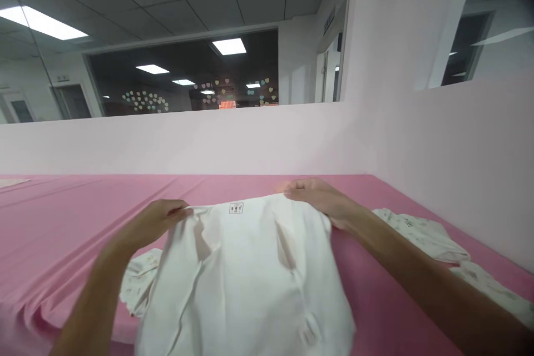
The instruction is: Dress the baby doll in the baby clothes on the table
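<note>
A white garment (246, 272) with a small label at its top edge hangs in front of me over the pink-covered table (62, 211). My left hand (156, 222) pinches the garment's upper left corner, fingers closed on the cloth. My right hand (319, 197) grips the upper right corner the same way. Both hands hold the top edge stretched between them, a little above the table. The lower part of the garment is blurred.
More pale patterned clothes (425, 233) lie on the table to the right, and another piece (137, 283) shows under the held garment at the left. A pink wall with windows runs behind and along the right side.
</note>
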Demonstrator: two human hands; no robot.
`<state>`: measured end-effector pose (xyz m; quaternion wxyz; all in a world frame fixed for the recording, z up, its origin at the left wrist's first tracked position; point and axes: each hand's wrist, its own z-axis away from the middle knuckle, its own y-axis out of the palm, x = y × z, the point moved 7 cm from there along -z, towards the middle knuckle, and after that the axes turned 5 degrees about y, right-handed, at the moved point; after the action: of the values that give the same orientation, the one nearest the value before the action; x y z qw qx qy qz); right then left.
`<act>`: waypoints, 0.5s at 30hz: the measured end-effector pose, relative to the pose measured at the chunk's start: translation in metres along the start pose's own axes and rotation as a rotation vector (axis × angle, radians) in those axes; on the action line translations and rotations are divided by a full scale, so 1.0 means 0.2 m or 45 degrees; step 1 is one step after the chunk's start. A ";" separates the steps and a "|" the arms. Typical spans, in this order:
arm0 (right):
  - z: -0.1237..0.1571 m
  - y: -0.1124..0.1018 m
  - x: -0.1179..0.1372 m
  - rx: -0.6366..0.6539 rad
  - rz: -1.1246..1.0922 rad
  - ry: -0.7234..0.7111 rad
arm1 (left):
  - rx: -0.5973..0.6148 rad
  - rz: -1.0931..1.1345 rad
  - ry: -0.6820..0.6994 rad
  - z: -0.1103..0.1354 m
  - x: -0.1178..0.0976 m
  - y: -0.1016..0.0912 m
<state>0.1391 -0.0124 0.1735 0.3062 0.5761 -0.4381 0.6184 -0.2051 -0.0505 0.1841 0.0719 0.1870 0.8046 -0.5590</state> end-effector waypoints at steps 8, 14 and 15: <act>-0.67 -0.15 -0.43 -0.385 0.460 0.078 | 0.160 -0.372 -0.387 -0.44 0.42 0.69; -0.79 -0.26 -0.59 -0.618 0.679 0.045 | 0.015 -0.430 -0.478 -0.49 0.34 0.91; -0.80 -0.27 -0.59 -0.641 0.691 0.041 | -0.018 -0.429 -0.460 -0.50 0.30 0.92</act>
<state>0.1328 0.1695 0.0748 0.2699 0.3356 -0.7084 0.5592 -0.1805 0.1102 0.0411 0.1218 -0.0533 0.8023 -0.5819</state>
